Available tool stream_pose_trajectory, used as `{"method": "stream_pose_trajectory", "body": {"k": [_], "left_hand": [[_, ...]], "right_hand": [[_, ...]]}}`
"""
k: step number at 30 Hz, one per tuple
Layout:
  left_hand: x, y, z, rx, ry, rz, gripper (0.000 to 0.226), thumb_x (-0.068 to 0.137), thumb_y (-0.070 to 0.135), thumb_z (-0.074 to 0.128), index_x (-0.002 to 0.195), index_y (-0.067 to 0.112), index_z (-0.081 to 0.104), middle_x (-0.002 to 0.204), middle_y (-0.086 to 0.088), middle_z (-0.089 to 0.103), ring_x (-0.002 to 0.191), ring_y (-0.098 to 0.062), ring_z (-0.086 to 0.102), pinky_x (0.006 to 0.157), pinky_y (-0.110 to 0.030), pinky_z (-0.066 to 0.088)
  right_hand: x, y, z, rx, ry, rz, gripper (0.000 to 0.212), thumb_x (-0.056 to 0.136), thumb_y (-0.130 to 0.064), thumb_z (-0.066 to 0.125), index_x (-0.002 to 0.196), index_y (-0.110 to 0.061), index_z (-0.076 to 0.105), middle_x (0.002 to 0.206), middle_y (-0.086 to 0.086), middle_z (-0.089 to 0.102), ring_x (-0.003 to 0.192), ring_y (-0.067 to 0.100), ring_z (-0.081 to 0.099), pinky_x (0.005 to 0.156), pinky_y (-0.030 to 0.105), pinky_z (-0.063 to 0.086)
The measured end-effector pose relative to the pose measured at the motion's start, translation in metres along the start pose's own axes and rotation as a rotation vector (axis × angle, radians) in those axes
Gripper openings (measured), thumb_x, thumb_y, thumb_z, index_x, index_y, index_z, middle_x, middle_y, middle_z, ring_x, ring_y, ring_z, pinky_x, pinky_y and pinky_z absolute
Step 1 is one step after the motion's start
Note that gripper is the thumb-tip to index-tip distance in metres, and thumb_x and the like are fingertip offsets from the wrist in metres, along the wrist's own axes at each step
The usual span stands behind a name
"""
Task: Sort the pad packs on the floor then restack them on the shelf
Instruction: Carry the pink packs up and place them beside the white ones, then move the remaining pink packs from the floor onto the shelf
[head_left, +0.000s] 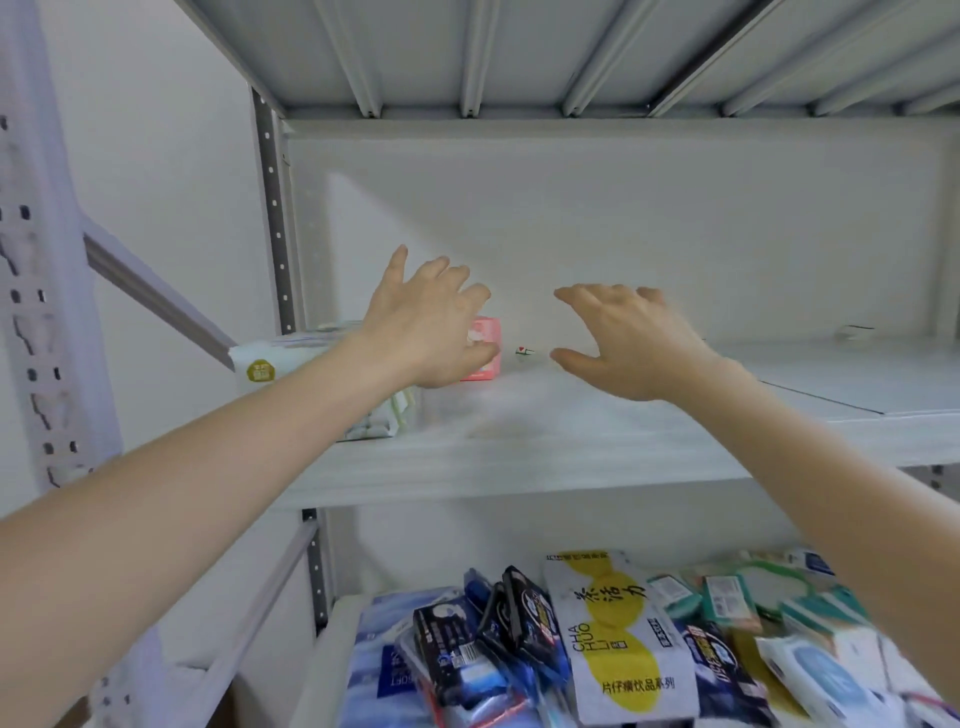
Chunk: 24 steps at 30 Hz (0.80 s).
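Pink pad pack (485, 347), 3 o'clock of the left hand (426, 332), seems light, soft, slick: pinch its edges; left and right hand (634, 348) fingers spread, empty

pink pad pack (485, 347), white pack with gold seal (270, 364), pale grey shelf (545, 441)

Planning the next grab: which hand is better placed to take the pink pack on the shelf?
Left. The left hand overlaps the pink pack; the right hand hovers farther right, over bare shelf.
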<state>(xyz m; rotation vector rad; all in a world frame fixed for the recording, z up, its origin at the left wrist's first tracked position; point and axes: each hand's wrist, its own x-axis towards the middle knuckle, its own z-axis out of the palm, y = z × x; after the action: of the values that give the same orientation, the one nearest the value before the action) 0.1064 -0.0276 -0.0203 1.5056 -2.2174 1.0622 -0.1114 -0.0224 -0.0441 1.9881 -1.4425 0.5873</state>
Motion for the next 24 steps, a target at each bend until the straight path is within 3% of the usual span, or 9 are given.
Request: {"method": "stream_pose_trajectory", "body": {"k": [5, 14, 19, 24], "left_hand": [[-0.058, 0.044, -0.011, 0.004, 0.085, -0.015, 0.065, 0.092, 0.059, 0.037, 0.147, 0.025, 0.028, 0.158, -0.006, 0.019, 0.148, -0.024, 0.008, 0.116, -0.055, -0.001], [-0.161, 0.145, -0.023, -0.056, 0.089, -0.101, 0.069, 0.092, 0.057, 0.036, 0.151, 0.023, 0.024, 0.161, -0.011, 0.013, 0.149, -0.027, 0.007, 0.117, -0.056, -0.002], [-0.214, 0.216, -0.021, -0.106, 0.078, -0.099, 0.069, 0.088, 0.053, 0.048, 0.146, 0.018, 0.037, 0.155, -0.016, 0.028, 0.144, -0.033, 0.023, 0.112, -0.062, 0.016], [-0.269, 0.291, -0.007, -0.232, 0.089, -0.059, 0.07, 0.085, 0.047, 0.057, 0.145, 0.016, 0.04, 0.154, -0.015, 0.031, 0.143, -0.034, 0.027, 0.112, -0.062, 0.02]], "right_hand": [[-0.072, -0.001, -0.009, -0.03, 0.006, 0.022, 0.066, 0.093, -0.053, 0.044, 0.148, -0.02, 0.027, 0.155, 0.005, 0.03, 0.139, 0.026, 0.031, 0.112, 0.05, 0.022], [-0.199, 0.014, -0.015, -0.026, 0.012, -0.002, 0.066, 0.093, -0.049, 0.046, 0.148, -0.016, 0.029, 0.155, 0.013, 0.029, 0.141, 0.03, 0.032, 0.112, 0.057, 0.023], [-0.285, 0.023, -0.015, 0.004, -0.029, 0.008, 0.068, 0.091, -0.048, 0.049, 0.148, -0.015, 0.032, 0.156, 0.014, 0.027, 0.141, 0.03, 0.032, 0.112, 0.059, 0.023], [-0.382, 0.025, -0.004, 0.023, -0.058, 0.06, 0.065, 0.09, -0.044, 0.05, 0.147, -0.016, 0.034, 0.155, 0.013, 0.03, 0.142, 0.029, 0.03, 0.112, 0.058, 0.019]]}}
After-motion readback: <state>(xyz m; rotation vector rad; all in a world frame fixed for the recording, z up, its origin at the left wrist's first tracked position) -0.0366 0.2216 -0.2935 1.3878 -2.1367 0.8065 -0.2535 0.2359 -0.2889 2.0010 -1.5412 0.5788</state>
